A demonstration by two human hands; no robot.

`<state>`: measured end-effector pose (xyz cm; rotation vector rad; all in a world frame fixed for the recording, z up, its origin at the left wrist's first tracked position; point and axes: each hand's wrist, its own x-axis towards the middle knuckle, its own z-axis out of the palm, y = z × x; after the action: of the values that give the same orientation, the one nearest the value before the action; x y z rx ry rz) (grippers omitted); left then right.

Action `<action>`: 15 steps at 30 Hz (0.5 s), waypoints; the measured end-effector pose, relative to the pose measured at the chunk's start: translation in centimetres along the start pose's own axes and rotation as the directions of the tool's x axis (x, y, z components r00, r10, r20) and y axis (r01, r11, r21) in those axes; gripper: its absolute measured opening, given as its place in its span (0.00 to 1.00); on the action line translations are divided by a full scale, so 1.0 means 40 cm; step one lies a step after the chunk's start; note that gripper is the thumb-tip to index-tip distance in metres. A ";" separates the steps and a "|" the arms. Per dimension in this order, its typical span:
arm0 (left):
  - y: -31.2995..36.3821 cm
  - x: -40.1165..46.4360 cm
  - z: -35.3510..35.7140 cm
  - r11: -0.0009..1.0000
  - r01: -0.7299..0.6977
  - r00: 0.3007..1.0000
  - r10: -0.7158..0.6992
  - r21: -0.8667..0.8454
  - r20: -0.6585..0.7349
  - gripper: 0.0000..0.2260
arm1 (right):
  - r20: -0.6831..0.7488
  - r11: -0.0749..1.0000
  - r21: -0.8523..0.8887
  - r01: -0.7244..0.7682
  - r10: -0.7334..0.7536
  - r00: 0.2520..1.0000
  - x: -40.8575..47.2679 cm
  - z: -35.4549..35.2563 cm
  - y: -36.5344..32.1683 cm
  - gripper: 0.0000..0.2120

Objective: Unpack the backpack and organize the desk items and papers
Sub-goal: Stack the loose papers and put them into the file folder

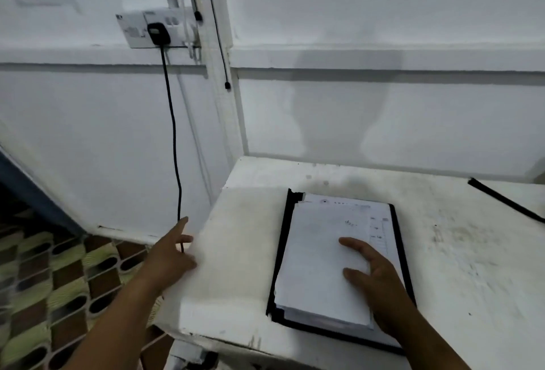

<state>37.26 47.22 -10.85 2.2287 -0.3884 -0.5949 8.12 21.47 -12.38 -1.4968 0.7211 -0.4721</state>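
A stack of white papers (321, 254) lies on a black folder (283, 251) on the white desk (457, 251). My right hand (374, 281) rests flat on the right side of the stack, fingers spread and pointing left. My left hand (171, 251) holds a large blurred white sheet (230, 251) at its left edge, over the desk's left end, with the forefinger stretched out. The sheet reaches from the hand to the folder's left edge. No backpack is in view.
A black strip-like object (507, 201) lies at the desk's far right. A wall socket (156, 30) with a black plug and hanging cable (174, 139) is on the wall to the left. A patterned mat (44, 281) covers the floor left of the desk.
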 end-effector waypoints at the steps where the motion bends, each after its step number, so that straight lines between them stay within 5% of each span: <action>1: -0.016 0.004 0.000 0.998 -0.024 0.998 0.027 0.051 -0.064 0.41 | 0.001 1.000 -0.014 0.001 -0.001 1.000 -0.001 0.013 0.002 0.26; 5: -0.050 0.008 0.039 0.970 -0.185 0.918 0.228 0.157 -0.326 0.26 | -0.005 0.998 -0.050 -0.024 0.024 1.000 -0.011 0.051 0.002 0.27; 8: -0.024 -0.015 0.119 0.921 -0.375 0.901 0.389 0.108 -0.192 0.23 | -0.011 0.996 -0.075 -0.040 0.039 0.999 -0.010 0.071 -0.003 0.27; 11: -0.021 -0.020 0.214 0.856 -0.428 0.896 0.444 0.290 0.012 0.35 | -0.011 0.990 -0.132 -0.047 0.046 0.999 -0.006 0.083 -0.006 0.27; 15: -0.060 -0.021 0.275 0.822 -0.398 0.889 0.456 0.408 -0.050 0.42 | 0.014 0.972 -0.225 -0.069 0.074 0.997 0.003 0.082 -0.010 0.27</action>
<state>30.94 42.40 -18.86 2.4197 -0.9739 -0.1113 10.51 23.74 -12.24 -1.6775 0.8289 -0.3263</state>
